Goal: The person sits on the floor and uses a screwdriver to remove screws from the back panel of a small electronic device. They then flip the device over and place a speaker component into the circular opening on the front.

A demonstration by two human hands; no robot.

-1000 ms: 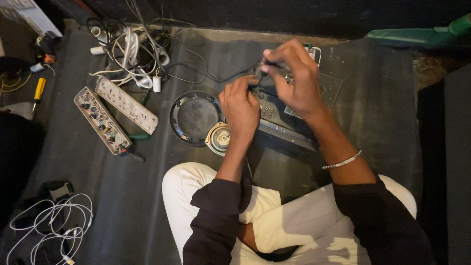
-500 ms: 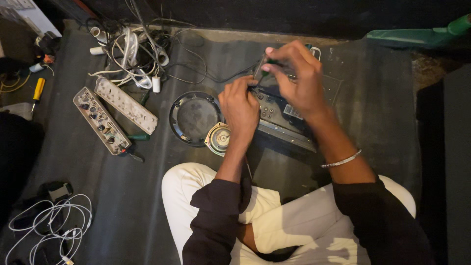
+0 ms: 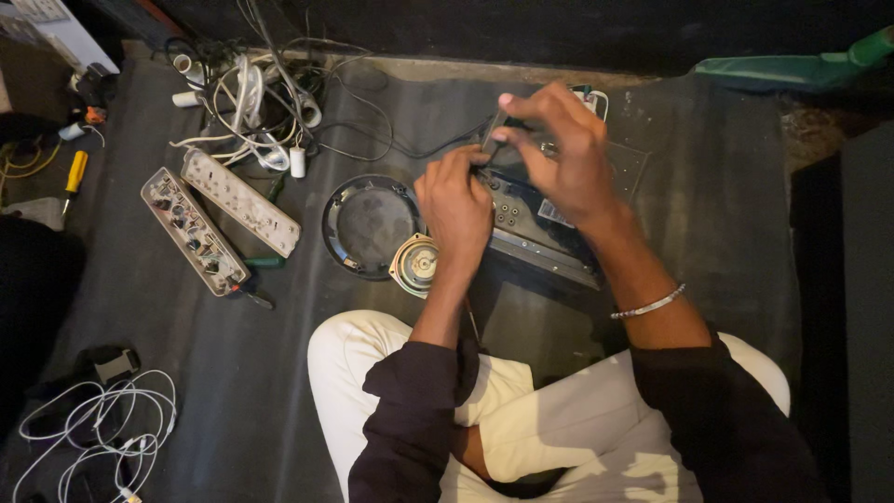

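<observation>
Dark sleeves pushed up the forearms; cream trousers (image 3: 549,419). A thin silver bracelet (image 3: 649,303) circles the right wrist.

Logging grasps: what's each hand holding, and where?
Right hand pinches a small dark part by its end. Left hand rests on the dark device; hold unclear.

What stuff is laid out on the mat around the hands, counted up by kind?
Hands: 2, left, right, both on the device
Power strip halves: 2
Round grille: 1
Speaker cone: 1
Screwdrivers: 1, yellow-handled
White cable bundles: 2
Total: 10
</observation>
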